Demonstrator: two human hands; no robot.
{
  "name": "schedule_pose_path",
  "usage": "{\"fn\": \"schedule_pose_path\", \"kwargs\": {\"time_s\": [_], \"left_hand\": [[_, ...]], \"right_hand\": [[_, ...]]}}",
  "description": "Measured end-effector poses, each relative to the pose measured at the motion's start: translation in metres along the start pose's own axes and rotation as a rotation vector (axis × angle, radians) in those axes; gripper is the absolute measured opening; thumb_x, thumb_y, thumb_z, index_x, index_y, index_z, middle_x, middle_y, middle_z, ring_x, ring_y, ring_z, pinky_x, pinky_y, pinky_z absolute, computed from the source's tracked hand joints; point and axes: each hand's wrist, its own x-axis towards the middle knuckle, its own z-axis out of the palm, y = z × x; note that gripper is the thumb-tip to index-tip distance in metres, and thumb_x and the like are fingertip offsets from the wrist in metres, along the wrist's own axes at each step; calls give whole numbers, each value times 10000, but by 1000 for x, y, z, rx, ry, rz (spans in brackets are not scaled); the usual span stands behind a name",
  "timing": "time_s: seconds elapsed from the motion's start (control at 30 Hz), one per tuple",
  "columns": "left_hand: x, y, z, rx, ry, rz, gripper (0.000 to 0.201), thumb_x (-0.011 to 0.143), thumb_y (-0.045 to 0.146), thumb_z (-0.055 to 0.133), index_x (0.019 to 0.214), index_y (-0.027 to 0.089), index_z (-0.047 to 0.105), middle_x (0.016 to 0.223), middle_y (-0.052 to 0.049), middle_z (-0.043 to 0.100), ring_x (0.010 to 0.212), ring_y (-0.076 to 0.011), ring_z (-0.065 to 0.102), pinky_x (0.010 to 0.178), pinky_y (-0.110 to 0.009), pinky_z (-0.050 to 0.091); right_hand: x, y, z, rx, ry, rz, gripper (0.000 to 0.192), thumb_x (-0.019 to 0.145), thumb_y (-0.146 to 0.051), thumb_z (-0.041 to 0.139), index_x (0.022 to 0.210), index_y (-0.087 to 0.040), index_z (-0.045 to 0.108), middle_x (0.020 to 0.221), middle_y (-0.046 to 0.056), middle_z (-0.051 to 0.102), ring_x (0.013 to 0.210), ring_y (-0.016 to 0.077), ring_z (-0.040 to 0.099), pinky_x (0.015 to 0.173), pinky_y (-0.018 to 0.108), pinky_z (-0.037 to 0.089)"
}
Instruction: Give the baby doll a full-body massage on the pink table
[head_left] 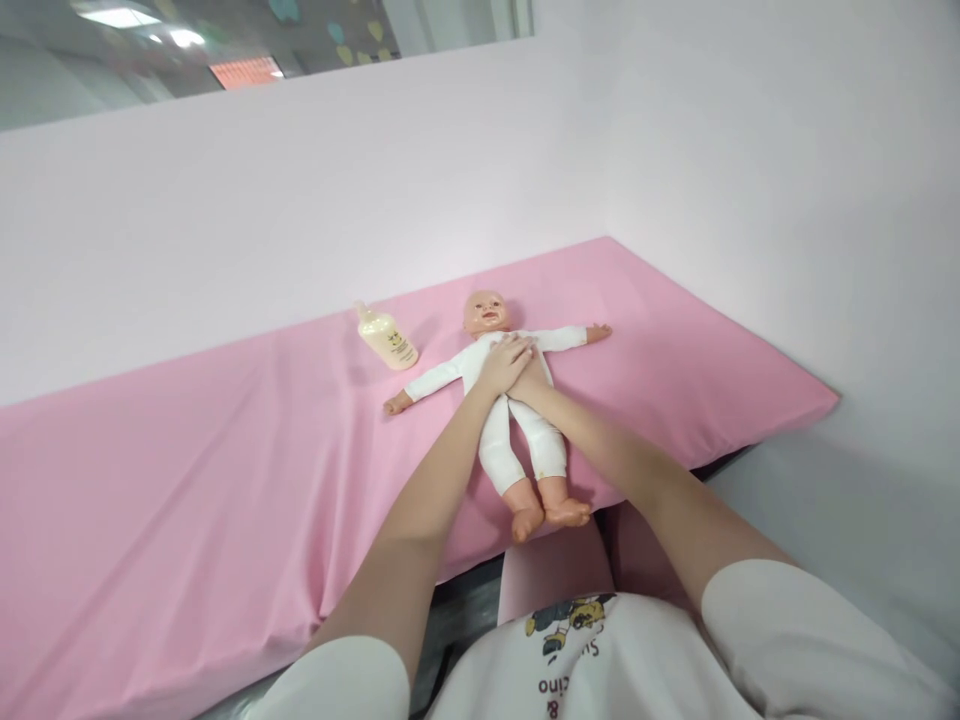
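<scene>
A baby doll (pixel 487 312) with a bald head and a white cloth body lies on its back, arms spread wide, feet toward me. My left hand (pixel 505 362) rests flat on the doll's torso, its fingers stretched out and partly over the other hand. Beneath and beside it, my right hand (pixel 531 378) also lies on the torso, pointing toward the opposite side. The two hands cross and touch. Part of the right hand's fingers is hidden. Neither hand grips anything.
A cream pump bottle (pixel 387 340) leans or lies left of the doll's head. The pink padded mat (pixel 225 480) runs along a white wall (pixel 375 190), with another wall (pixel 787 200) at the right. A window or mirror strip (pixel 300 45) is above.
</scene>
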Motion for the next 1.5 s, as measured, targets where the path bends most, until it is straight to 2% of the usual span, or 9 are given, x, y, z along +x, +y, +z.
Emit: {"fn": "schedule_pose_path", "kwargs": {"time_s": [0.1, 0.2, 0.37, 0.73, 0.83, 0.97, 1.07, 1.33, 1.5], "left_hand": [[1, -19, 2, -71, 75, -170, 571, 1017, 336, 296, 1528, 112, 416, 1605, -127, 389, 1543, -254, 270, 1277, -480, 198], [-3, -34, 6, -99, 124, -217, 619, 1030, 412, 271, 1575, 121, 313, 1639, -139, 314, 1553, -257, 235, 1281, -475, 171], [-4, -47, 11, -64, 183, -227, 615, 1039, 452, 208, 1557, 155, 357, 1606, -146, 382, 1548, -277, 248, 1257, -536, 210], [-5, -43, 15, 91, 168, -203, 589, 1034, 405, 269, 1457, 51, 474, 1629, -232, 286, 1560, -318, 186, 1260, -538, 171], [-10, -53, 14, 103, 214, -328, 579, 1036, 411, 282, 1465, 68, 464, 1611, -235, 325, 1540, -313, 260, 1239, -552, 228], [-32, -74, 7, 133, 264, -529, 555, 1031, 344, 266, 1451, 55, 486, 1518, -251, 469, 1474, -325, 401, 1207, -568, 295], [-49, -81, 1, 173, 297, -608, 563, 1002, 295, 313, 1476, 31, 463, 1550, -239, 426, 1493, -333, 365, 1229, -560, 264], [-60, -66, -6, 300, 301, -746, 632, 993, 336, 355, 1517, -14, 397, 1603, -223, 347, 1536, -372, 243, 1251, -555, 216], [-63, -65, -7, 362, 290, -719, 607, 998, 335, 358, 1505, 10, 433, 1582, -206, 399, 1517, -370, 292, 1252, -525, 224]], "right_hand": [[-4, -1, -1, -64, -83, 86, 540, 1005, -265, 462, 1509, -77, 421, 1594, 227, 382, 1497, 403, 308, 1208, 638, 226], [-5, -2, -2, -114, -150, 141, 607, 1009, -271, 353, 1582, -83, 288, 1675, 159, 212, 1562, 370, 167, 1248, 595, 168], [5, 2, -3, -83, -161, 151, 600, 994, -266, 324, 1581, -145, 318, 1690, 84, 184, 1571, 330, 170, 1261, 550, 174], [12, 18, -3, -42, -159, 64, 561, 1026, -258, 269, 1571, -143, 335, 1683, 97, 223, 1565, 280, 212, 1267, 491, 184], [15, 26, -1, -47, -105, 116, 558, 1034, -272, 272, 1573, -135, 323, 1672, 118, 253, 1547, 277, 263, 1258, 476, 205], [16, 50, -6, -63, -78, 246, 575, 1042, -244, 188, 1530, 21, 338, 1619, 212, 343, 1520, 258, 321, 1256, 408, 211], [11, 71, -12, -73, -92, 252, 585, 1045, -312, 244, 1524, -1, 370, 1625, 176, 348, 1531, 260, 298, 1266, 396, 178], [-7, 91, -20, -180, -19, 320, 649, 1036, -359, 292, 1562, 20, 269, 1662, 177, 250, 1564, 255, 210, 1279, 376, 115], [2, 81, -37, -195, -112, 313, 606, 1055, -319, 239, 1541, 36, 303, 1650, 197, 280, 1560, 279, 208, 1278, 401, 86]]}}
